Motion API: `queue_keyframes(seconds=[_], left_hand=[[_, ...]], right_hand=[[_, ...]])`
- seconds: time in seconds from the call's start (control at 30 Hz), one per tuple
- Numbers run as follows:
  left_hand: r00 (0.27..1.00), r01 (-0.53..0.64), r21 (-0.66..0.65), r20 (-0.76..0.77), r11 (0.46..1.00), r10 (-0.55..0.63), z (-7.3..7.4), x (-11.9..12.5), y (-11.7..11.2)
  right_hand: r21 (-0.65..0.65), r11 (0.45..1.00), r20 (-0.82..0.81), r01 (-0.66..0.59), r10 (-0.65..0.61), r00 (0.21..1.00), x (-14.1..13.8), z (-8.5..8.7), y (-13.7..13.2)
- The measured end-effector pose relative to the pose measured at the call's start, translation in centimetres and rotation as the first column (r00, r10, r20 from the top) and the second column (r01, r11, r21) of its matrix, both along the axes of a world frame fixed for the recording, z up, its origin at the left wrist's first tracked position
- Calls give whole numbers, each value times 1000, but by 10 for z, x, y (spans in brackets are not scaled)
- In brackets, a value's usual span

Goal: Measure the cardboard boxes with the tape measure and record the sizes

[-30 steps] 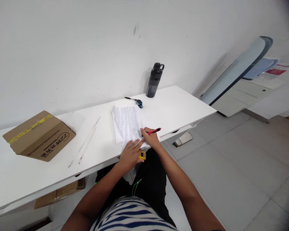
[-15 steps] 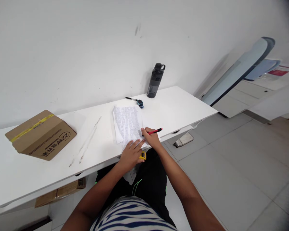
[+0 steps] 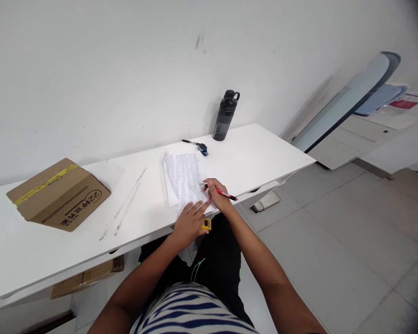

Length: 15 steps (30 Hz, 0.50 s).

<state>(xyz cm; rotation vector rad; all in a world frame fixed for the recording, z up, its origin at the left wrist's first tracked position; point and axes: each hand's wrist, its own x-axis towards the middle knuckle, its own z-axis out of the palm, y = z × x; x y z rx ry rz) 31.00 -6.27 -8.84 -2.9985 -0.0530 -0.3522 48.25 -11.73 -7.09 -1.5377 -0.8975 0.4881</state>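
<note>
A sheet of paper [image 3: 184,175] covered in handwriting lies on the white table [image 3: 251,155], on top of other sheets. My left hand [image 3: 189,221] rests flat on its near edge, fingers spread. A small yellow object [image 3: 206,224] shows beside that hand's thumb. My right hand [image 3: 216,194] is closed on a red pen [image 3: 225,193], whose tip touches the paper's right side.
A dark water bottle [image 3: 225,116] stands at the wall. A black pen [image 3: 189,142] and a small blue object [image 3: 202,149] lie behind the paper. A cardboard box [image 3: 57,195] sits at the left. Boards [image 3: 344,102] lean against the wall at right.
The red pen in my right hand has tilted, its rear end swinging down and toward me. My left hand has stayed on the paper.
</note>
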Motion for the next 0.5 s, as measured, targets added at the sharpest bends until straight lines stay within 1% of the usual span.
queue_keyframes(seconds=[0.13,0.3,0.4,0.5], left_hand=[[1000,11,7,-8,1000,-11,1,1,0],[1000,-24,7,-7,1000,24,-3,2,-2],[1000,-12,20,-16,1000,13,-7,-3,-8],[1000,27,12,11,1000,-27,-10,-9,-11]], right_hand=[[2,1000,-48,6,-5,999,1,0,1],[-38,999,-4,-20,20,1000,3,-4,-2],[-48,999,32,21,-19,999,3,-14,-7],[-82,990,86,112,-105,991,5,-26,-5]])
